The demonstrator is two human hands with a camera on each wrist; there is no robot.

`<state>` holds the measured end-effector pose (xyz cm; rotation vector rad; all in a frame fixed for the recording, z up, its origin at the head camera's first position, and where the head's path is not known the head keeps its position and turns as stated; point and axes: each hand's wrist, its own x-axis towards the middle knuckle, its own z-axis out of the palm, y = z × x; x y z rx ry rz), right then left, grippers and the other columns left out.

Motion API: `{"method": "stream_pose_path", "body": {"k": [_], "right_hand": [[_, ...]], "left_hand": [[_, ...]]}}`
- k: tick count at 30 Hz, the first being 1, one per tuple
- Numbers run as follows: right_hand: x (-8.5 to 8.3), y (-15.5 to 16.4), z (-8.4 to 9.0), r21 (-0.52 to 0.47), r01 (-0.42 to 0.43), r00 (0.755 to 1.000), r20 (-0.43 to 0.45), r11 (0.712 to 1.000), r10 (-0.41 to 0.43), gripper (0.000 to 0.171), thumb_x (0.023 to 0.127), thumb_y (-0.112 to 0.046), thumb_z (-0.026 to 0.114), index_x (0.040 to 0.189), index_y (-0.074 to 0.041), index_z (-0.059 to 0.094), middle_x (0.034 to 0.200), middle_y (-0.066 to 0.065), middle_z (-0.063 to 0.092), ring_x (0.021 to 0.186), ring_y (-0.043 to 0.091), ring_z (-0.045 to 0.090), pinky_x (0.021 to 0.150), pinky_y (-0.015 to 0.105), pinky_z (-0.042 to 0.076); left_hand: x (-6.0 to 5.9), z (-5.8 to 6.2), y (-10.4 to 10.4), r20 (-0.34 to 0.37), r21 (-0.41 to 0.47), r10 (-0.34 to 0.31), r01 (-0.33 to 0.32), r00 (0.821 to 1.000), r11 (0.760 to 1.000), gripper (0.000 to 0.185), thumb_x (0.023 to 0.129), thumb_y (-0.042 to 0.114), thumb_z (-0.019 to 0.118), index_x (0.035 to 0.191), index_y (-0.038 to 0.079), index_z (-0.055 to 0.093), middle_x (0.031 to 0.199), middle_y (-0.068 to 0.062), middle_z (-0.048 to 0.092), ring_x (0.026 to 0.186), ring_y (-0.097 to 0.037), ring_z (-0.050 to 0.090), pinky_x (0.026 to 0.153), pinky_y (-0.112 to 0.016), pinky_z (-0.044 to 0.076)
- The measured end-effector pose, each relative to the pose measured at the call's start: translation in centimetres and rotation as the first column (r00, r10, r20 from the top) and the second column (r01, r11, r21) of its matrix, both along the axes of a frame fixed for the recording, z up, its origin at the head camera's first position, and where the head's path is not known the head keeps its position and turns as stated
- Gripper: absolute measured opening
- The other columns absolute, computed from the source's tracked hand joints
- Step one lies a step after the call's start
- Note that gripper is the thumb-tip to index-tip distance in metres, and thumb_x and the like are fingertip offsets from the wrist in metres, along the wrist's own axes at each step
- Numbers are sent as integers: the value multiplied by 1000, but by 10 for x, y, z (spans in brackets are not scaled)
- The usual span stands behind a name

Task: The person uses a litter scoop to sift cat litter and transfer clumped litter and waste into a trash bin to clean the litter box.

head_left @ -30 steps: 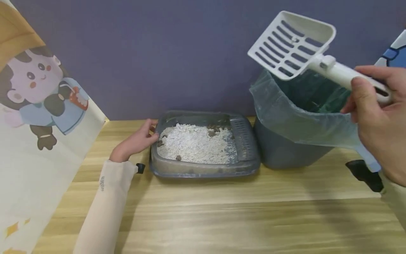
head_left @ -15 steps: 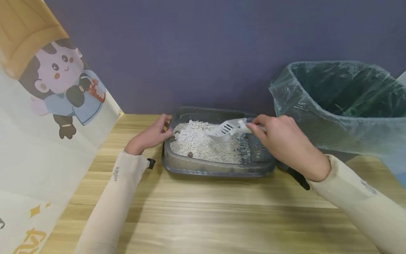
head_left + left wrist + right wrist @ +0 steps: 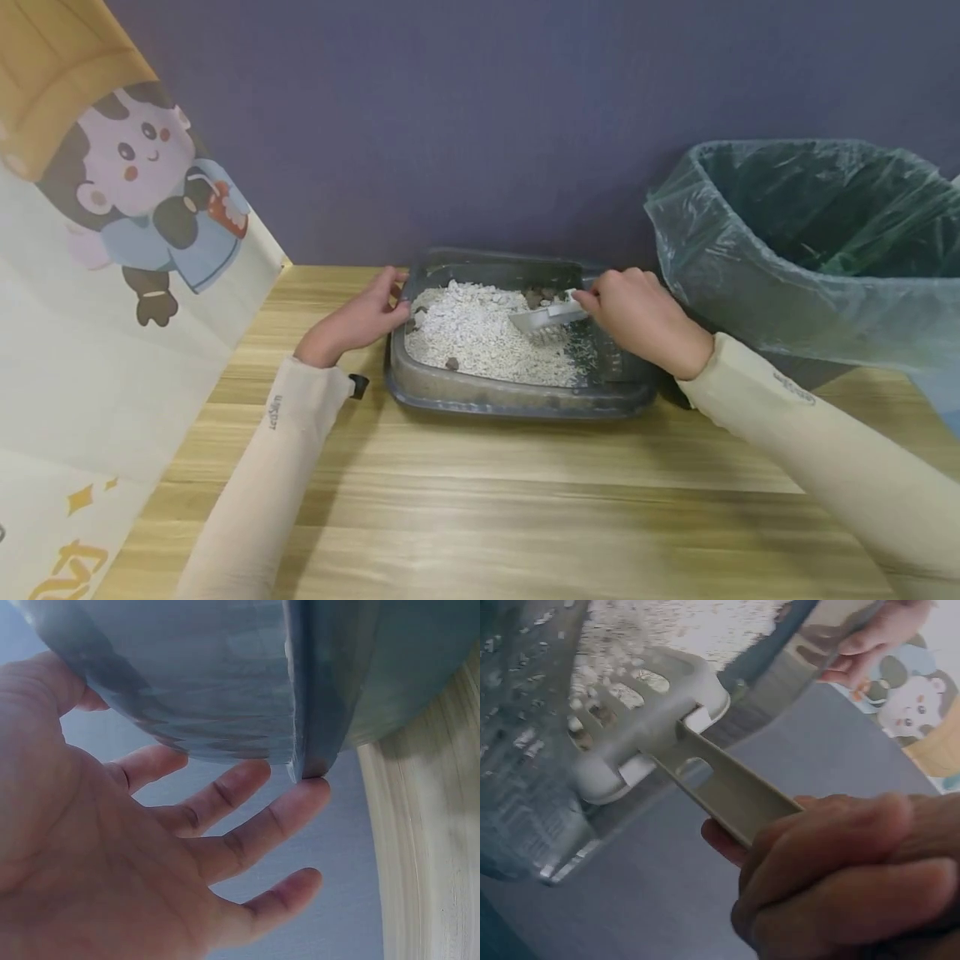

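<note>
A grey litter box (image 3: 517,402) holds pale litter (image 3: 480,333) with several brown clumps (image 3: 452,364). My right hand (image 3: 648,321) grips the handle of a white slotted litter scoop (image 3: 547,318), whose head is down at the litter on the right side. Through the scoop's slots in the right wrist view, litter and brown bits show; the scoop (image 3: 652,720) is seen from behind. At the box's left end, my left hand (image 3: 356,321) touches the outer wall. Its fingers (image 3: 247,832) are spread and only slightly bent in the left wrist view, with fingertips against the box.
To the right stands a dark bin lined with a translucent green bag (image 3: 750,292), close beside the box. A purple-blue wall (image 3: 465,125) rises behind. A cartoon-printed panel (image 3: 112,333) borders the left. Everything stands on a wood-grain surface (image 3: 480,500).
My right hand brought the scoop from above the bin left and down into the box, then lowered its head to the litter. The left hand keeps its place on the box.
</note>
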<state>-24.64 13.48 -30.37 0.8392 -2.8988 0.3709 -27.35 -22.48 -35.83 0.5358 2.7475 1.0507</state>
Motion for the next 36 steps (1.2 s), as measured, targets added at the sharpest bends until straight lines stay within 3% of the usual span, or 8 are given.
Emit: {"method": "stream_pose_path", "body": {"k": [4,9,16,20,26,28,32,36], "right_hand": [[-7,3,-9,55,21,997,71,998,-25,45,99,-23,51,56,-14,42,46,0,32,37,12,26,40,28,26],[-5,9,-16,133,26,996,79,991,-37,31,99,-22,51,70,-10,48,52,3,38,41,17,35,42,30,29],[-5,20,-31,91,27,996,86,996,-35,18,100,-20,47,93,-5,54,55,2,41,43,17,36,45,32,29],[-10,24,-39,60,36,993,111,998,-42,19,101,-21,44,104,-6,55,59,1,45,46,17,37,47,33,30],[-19,25,-44,51,57,974,219,997,-67,27,102,-26,41,119,-9,54,69,3,52,48,18,40,48,34,33],[-23,25,-42,63,54,964,259,997,-68,31,102,-25,40,125,-6,50,82,7,62,48,18,42,47,33,33],[-28,24,-39,80,25,938,344,996,-51,35,102,-21,41,132,-3,44,105,12,66,53,16,51,46,33,33],[-33,21,-40,87,-21,931,365,996,-12,38,101,-19,45,135,-4,41,90,8,65,54,15,51,48,33,34]], "left_hand": [[0,-2,-1,-6,2,-8,8,1000,1000,43,93,14,45,130,-3,30,128,-22,39,103,-31,48,80,-41,44],[2,0,-1,-24,-2,-7,7,1000,1000,45,93,15,44,131,-3,29,122,-22,41,101,-32,48,81,-43,43],[2,1,0,-15,-11,-13,13,1000,1000,48,94,17,44,134,-3,28,120,-22,42,101,-31,49,80,-42,44],[2,0,0,-6,-6,-12,12,1000,1000,47,94,17,44,134,-2,28,121,-22,41,101,-31,49,79,-43,44],[1,-1,3,-33,-16,-14,13,999,1000,47,93,16,46,134,-2,30,116,-21,45,100,-31,50,79,-42,45],[1,-1,3,-33,-6,-18,18,999,1000,47,94,15,45,134,-2,30,115,-20,46,101,-32,50,79,-42,45],[2,0,1,-4,1,-11,11,1000,1000,48,94,16,45,136,-1,28,118,-19,44,103,-32,48,80,-43,45],[3,-1,0,16,-11,3,-3,1000,1000,50,95,17,45,138,1,27,121,-19,43,106,-31,47,83,-44,44]]}}
